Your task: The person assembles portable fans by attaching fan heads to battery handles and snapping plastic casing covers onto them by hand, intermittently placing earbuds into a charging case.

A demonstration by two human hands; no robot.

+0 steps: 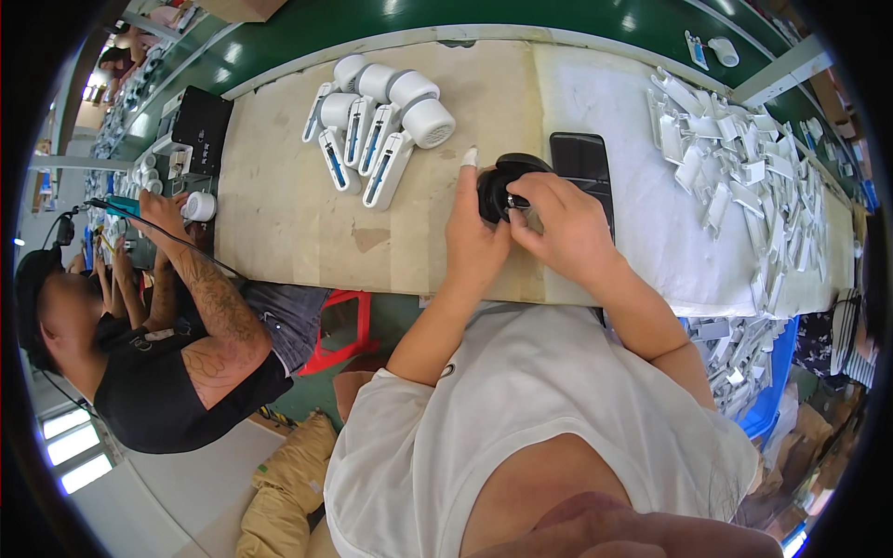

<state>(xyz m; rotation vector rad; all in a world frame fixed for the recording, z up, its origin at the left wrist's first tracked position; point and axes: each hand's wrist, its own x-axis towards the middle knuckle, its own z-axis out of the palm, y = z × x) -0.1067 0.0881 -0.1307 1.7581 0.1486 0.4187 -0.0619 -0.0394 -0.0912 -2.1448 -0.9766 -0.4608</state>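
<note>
A small round black case (524, 164) with its lid tipped up, much like an earbud case, is held above the table. My left hand (473, 232) grips it from the left side, with a white cover on one finger. My right hand (565, 226) has its thumb and fingers pinched together at the case's opening. What sits between those fingertips is too small to make out. Just right of the case, partly behind my right hand, lies a dark phone (580, 156).
Several white handheld devices (389, 169) with round heads lie together at the back left. Loose white plastic parts (744, 163) heap on the right, with more in a blue bin (786, 367) below. A co-worker (177, 372) works at the left beside a black box (203, 130).
</note>
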